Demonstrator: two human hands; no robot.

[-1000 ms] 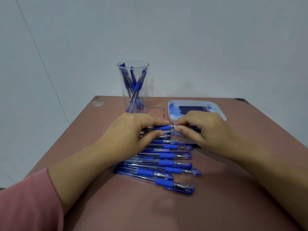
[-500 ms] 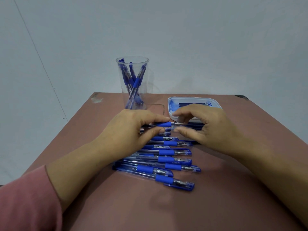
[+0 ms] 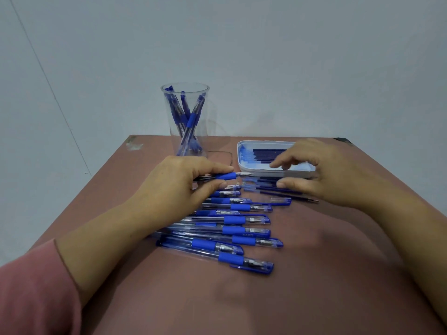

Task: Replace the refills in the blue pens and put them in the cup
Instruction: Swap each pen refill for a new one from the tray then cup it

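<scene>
The brown table (image 3: 314,298) carries everything. Mid-table, the left hand (image 3: 179,182) pinches something thin, while the right hand (image 3: 324,172), fingers loosely spread and empty, hovers by the far edge. A row of blue pens (image 3: 232,230) lies centrally. The clear cup (image 3: 186,122), holding pens, stands at the far edge, with the white refill tray (image 3: 244,163) just right of it under the right hand. The pinched blue pen (image 3: 227,176) points toward the right edge.

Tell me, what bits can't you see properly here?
Head view only:
Held pen: its back end is hidden under the left hand.
Refill tray: its right part is covered by the right hand.
Cup: pens inside overlap, too crowded to count.
Row of pens: some left ends hidden behind the left forearm.
</scene>
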